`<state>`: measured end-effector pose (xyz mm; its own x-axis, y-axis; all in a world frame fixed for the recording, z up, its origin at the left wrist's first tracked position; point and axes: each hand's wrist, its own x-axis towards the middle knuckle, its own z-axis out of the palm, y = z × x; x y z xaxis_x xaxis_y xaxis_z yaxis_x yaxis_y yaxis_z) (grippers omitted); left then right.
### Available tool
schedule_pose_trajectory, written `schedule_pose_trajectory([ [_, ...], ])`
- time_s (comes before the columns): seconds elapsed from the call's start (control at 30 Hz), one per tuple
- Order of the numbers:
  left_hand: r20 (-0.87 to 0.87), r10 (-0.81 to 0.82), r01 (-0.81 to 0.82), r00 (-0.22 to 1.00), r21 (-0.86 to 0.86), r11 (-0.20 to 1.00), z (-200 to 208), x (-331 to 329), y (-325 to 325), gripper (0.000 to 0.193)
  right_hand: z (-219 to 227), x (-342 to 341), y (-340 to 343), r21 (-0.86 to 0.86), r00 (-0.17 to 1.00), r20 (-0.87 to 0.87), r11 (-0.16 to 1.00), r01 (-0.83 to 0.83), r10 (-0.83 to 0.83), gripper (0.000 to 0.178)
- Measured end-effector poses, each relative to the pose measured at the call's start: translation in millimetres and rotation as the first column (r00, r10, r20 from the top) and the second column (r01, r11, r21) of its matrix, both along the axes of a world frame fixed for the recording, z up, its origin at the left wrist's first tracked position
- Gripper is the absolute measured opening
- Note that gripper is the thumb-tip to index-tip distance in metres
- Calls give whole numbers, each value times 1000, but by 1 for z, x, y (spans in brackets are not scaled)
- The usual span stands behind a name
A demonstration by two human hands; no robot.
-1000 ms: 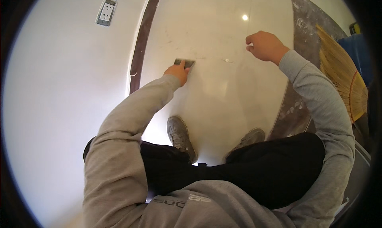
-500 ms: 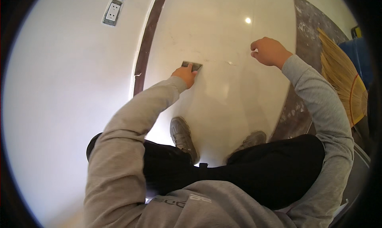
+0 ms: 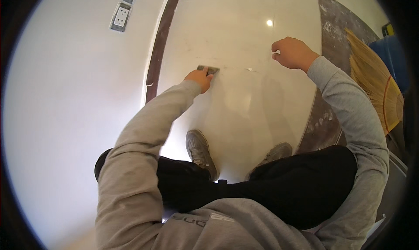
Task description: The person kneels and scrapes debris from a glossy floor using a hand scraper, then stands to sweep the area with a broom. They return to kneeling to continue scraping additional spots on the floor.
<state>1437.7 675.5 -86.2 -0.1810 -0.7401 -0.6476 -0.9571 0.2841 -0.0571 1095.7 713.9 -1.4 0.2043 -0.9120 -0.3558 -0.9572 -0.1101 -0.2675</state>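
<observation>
My left hand (image 3: 200, 79) is closed on a flat, dark scraper (image 3: 212, 70), whose wide blade lies against the glossy cream floor (image 3: 231, 36). The fingers cover most of its handle. A small pale fragment (image 3: 249, 69) rests on a faint line of smudges to the right of the blade. Above the floor, farther right, hovers my right hand (image 3: 293, 53). Its fingers are loosely curled, a gap shows between thumb and forefinger, and nothing is visible in the grip.
A white wall (image 3: 65, 101) with sockets (image 3: 120, 17) rises at left, edged by a dark brown strip (image 3: 159, 49). At right are a scuffed brown board (image 3: 334, 21), a straw broom (image 3: 375, 80) and a blue container (image 3: 390, 58). My shoes (image 3: 200, 152) stand close below.
The whole view has shifted slightly. My left hand and the scraper stay near the same spot, with the blade at a slightly different angle. My right hand is still raised, its fingers a little looser.
</observation>
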Motion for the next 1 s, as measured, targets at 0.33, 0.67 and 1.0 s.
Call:
schedule_pose_trajectory([
  [0.33,-183,-89,76,979,-76,994,-4,-42,24,54,-4,-5,3,66,999,-54,998,8,-4,26],
  [0.67,-122,-243,244,962,-5,970,48,-42,-6,55,0,-3,25,16,1000,-3,1000,15,-15,26],
  [1.0,-131,-49,57,990,61,996,5,-57,25,58,0,5,2,-28,999,-23,999,28,-28,24],
])
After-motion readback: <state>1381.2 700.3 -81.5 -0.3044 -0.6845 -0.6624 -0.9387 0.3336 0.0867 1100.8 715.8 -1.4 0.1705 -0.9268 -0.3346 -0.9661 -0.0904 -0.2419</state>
